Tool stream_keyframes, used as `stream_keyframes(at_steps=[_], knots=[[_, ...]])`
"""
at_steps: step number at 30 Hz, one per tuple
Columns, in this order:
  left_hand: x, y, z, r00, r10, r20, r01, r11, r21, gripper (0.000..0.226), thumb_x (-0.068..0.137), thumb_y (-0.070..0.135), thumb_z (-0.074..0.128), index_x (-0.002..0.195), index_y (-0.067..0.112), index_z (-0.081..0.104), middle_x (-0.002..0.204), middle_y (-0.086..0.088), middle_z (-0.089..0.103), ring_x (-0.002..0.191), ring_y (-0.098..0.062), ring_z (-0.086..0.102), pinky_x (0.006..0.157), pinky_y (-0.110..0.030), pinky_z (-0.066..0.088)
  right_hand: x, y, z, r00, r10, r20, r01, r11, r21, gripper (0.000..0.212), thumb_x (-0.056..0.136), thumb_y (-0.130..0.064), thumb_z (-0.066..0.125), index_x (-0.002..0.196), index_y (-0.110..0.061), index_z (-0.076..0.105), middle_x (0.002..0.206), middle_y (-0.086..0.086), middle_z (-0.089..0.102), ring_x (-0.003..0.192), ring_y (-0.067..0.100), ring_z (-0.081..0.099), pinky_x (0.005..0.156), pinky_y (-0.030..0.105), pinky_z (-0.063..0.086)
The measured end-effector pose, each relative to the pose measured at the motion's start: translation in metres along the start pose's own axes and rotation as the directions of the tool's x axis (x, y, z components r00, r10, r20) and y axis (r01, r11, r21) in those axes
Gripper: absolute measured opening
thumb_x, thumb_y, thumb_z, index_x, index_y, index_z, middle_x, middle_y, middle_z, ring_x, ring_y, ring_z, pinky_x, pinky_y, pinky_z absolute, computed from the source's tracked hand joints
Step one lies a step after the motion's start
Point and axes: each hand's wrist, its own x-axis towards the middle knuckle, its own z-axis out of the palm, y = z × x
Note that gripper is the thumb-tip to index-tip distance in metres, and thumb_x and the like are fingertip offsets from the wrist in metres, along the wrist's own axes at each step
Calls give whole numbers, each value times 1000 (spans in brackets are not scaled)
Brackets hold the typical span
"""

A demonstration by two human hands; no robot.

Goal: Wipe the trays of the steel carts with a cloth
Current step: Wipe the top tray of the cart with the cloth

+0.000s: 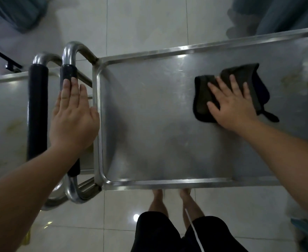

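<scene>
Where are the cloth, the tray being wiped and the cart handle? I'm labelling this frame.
cloth (202,99): head view, its dark left part beside the fingers.
tray (149,124): head view, its bare steel floor.
cart handle (68,72): head view, its black sleeve.

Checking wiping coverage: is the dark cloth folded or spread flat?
Folded: the cloth shows doubled layers and thick edges under the flat right hand.

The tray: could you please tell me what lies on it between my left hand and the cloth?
In the head view, only bare steel tray lies between the left hand and the cloth.
</scene>
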Motion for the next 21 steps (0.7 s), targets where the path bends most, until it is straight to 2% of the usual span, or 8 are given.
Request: stream_keyframes(at_steps=[6, 10, 16, 21], knots=[[0, 0, 2, 1000, -4, -11, 4, 1000, -11, 68, 110, 48, 12, 169, 13, 5, 177, -4, -9, 161, -13, -17, 130, -41, -3, 87, 7, -41, 989, 138, 44, -140, 989, 54, 73, 99, -66, 17, 166, -40, 5, 175, -10, -2, 161, 26, -13, 127, 58, -9], [3, -1, 0, 999, -26, -19, 25, 997, -72, 67, 110, 45, 16, 169, 16, 7, 177, 0, -8, 160, -9, -16, 130, -40, -3, 88, 14, -42, 995, 81, 63, -83, 996, 37, 75, 98, -70, 13, 166, -41, 2, 175, -10, -4, 161, 26, -13, 127, 58, -8], [3, -2, -4, 1000, -20, -10, 18, 991, -136, 64, 111, 43, 19, 169, 19, 9, 177, 4, -7, 160, -6, -16, 129, -38, -4, -26, 21, -2, 999, -1, 46, -1, 999, 35, 72, 101, -69, 13, 166, -39, 4, 176, -10, 0, 161, 24, -9, 127, 57, -6], [2, 1, -8, 1000, -20, -2, 19, 987, -158, 64, 110, 42, 17, 169, 18, 9, 177, 4, -7, 160, -7, -16, 129, -36, -5, -169, -5, 56, 998, 61, 17, -62, 998, 22, 69, 106, -64, 15, 168, -33, 14, 176, -7, 4, 162, 27, -5, 127, 63, 4]])
